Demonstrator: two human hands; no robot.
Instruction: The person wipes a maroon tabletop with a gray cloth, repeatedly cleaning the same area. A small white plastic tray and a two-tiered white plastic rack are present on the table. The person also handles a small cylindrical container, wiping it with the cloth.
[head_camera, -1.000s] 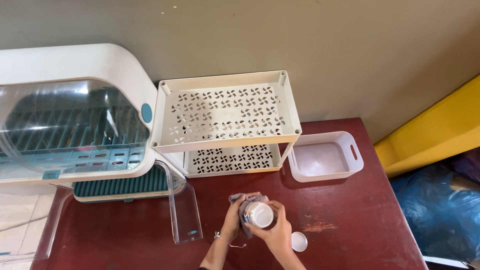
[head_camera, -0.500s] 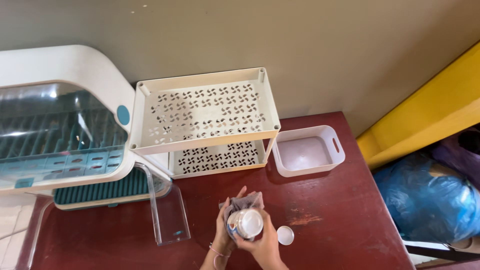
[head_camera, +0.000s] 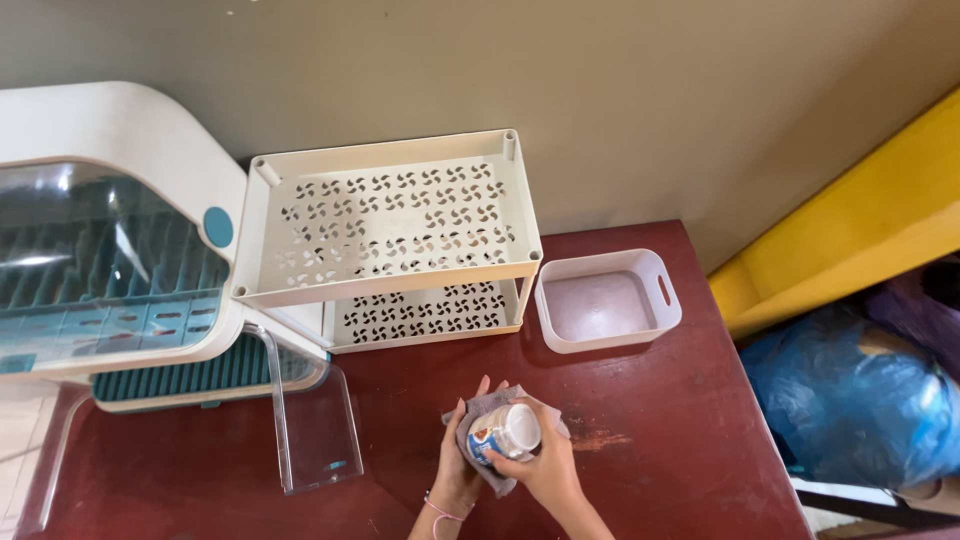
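Observation:
My right hand grips a small white jar with a blue and orange label, tilted with its open mouth facing up toward the camera. My left hand holds a grey cloth pressed against the jar's left side and underside. Both hands hover just above the dark red table, near its front edge. The round white lid seen earlier on the table is hidden behind my right hand.
A cream two-tier perforated rack stands against the wall. A white handled bin sits to its right. A white and teal dish drainer with a clear cover fills the left. A blue plastic bag lies beyond the table's right edge.
The view has shifted so everything sits further left. The jar has turned in my hands, showing more of its label. The white lid on the table has gone out of sight.

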